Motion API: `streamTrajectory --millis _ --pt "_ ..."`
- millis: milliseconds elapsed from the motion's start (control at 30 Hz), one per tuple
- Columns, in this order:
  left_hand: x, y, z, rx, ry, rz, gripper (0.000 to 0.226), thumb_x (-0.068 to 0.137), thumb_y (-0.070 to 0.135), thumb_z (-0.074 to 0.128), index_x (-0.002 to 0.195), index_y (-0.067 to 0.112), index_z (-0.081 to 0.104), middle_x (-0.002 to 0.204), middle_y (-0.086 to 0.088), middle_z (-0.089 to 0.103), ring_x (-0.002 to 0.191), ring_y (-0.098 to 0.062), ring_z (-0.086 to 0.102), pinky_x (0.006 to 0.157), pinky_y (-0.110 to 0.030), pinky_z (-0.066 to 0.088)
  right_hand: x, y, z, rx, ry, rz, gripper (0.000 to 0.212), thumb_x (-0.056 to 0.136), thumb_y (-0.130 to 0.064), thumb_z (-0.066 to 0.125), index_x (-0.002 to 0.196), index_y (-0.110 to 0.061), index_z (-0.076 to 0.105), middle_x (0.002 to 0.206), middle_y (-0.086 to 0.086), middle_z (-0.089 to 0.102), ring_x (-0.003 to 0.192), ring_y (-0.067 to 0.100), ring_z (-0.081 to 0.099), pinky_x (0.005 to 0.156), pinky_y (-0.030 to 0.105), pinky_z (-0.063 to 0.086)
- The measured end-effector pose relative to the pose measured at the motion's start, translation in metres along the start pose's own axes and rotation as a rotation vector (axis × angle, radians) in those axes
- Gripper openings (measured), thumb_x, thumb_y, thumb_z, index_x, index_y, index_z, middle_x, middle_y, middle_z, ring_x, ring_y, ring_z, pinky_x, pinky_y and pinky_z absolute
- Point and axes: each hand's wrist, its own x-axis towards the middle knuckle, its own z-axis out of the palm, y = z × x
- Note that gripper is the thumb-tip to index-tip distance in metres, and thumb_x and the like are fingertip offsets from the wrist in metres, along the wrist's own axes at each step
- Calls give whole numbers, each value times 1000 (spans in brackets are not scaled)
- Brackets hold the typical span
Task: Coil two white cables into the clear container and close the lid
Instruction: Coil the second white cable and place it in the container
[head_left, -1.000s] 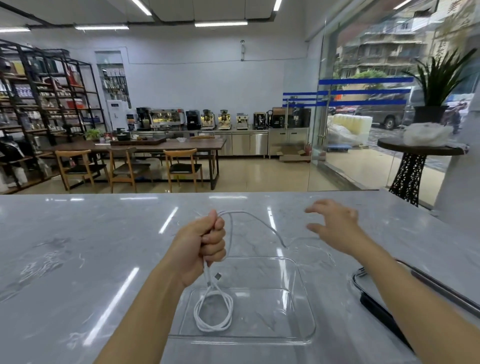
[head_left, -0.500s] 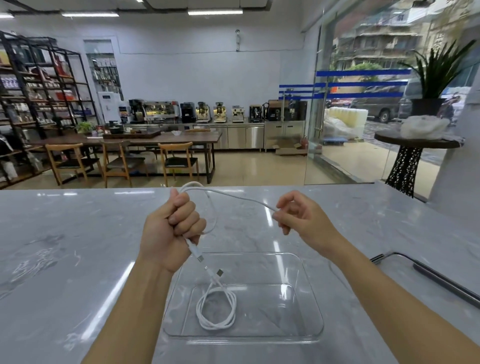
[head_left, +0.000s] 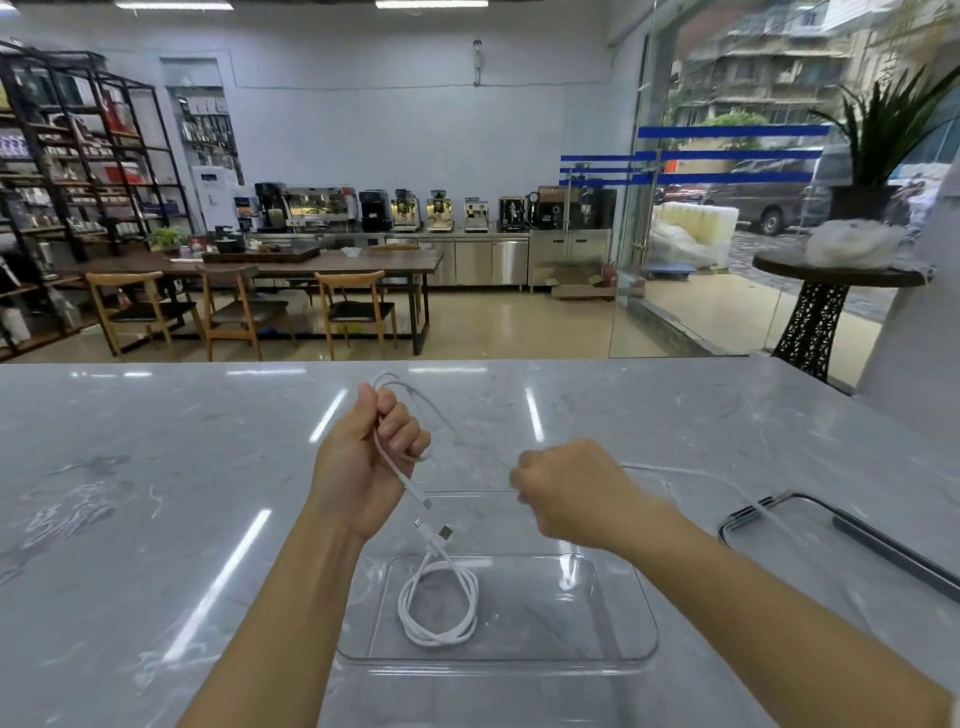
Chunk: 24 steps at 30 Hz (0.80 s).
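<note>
A clear container (head_left: 613, 657) sits open on the marble counter in front of me. One coiled white cable (head_left: 441, 605) lies in its left half, plugs pointing up. My left hand (head_left: 363, 462) is fisted around loops of a second white cable (head_left: 410, 483) above the container's far left corner; one plug end hangs below the fist. My right hand (head_left: 566, 493) is closed on the same cable further along, to the right of my left hand. The cable's free length trails right across the counter toward the lid (head_left: 852, 540).
The container's lid, clear with a dark bar along it, lies on the counter at the right. The marble counter (head_left: 156, 493) stretches wide to the left and far side. Behind it are a dining table, chairs, shelves and a glass wall.
My right hand has moved down and to the right, drawing the cable with it and closing into a fist. My left hand has held its loops in about the same place.
</note>
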Motion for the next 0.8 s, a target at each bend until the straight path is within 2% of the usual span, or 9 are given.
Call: streamTrajectory --millis 67,167,233,300,367,433,567,667,800 --pt "3 -9 -3 97 6 -29 40 99 33 29 66 14 40 47 4 43 41 -8 44 46 -18 45 2 -9 -14 102 -151 -143 4 78 -7 59 78 -7 63 81 7 63 63 30 58 43 22 15" --pt "2 -21 -1 298 -19 -63 41 100 28 29 67 10 45 52 -3 60 48 -13 61 49 -22 52 0 -12 -37 369 34 -226 15 83 -12 55 79 -7 69 79 5 66 60 23 53 48 22 31" --pt "-2 -28 6 409 -71 -97 41 100 25 29 70 5 49 52 -6 61 46 -14 59 46 -22 49 2 -8 -43 558 188 -220 13 79 -15 60 79 -11 73 78 4 71 65 24 63 55 28 45" --pt "-6 -33 15 508 -129 -117 40 100 22 31 74 1 54 54 -9 59 47 -16 56 47 -24 48 6 -4 -46 685 253 -155 12 78 -17 63 81 -11 72 76 5 71 64 18 61 59 31 48" --pt "-9 -37 22 524 -195 -153 37 99 17 31 76 -1 55 45 -8 54 38 -16 49 42 -23 42 10 1 -45 768 330 -42 11 78 -19 67 79 -9 69 71 3 68 62 10 54 61 29 48" --pt "-10 -39 26 435 -272 -222 34 99 20 29 80 3 51 36 -3 42 29 -11 31 36 -20 31 12 9 -43 916 352 121 15 75 -20 74 79 -8 65 70 -3 62 62 3 51 62 16 43" --pt "-12 -35 29 175 -312 -354 45 91 36 33 60 11 54 33 7 20 35 -11 7 37 -18 17 9 22 -44 1258 262 371 17 80 -22 69 96 -16 70 68 -16 63 56 -2 49 56 12 36" --pt "-16 -28 36 204 -355 -372 46 87 37 33 49 16 48 40 5 9 37 -13 4 39 -20 13 1 30 -46 1458 95 295 20 91 -16 55 106 -10 67 44 -19 54 39 3 32 42 19 24" --pt "-17 -22 44 99 -278 -299 43 84 38 39 44 20 40 42 6 6 36 -13 2 37 -20 9 -1 41 -44 1846 26 87 28 81 -16 63 109 -13 64 75 0 66 39 6 26 39 20 18"
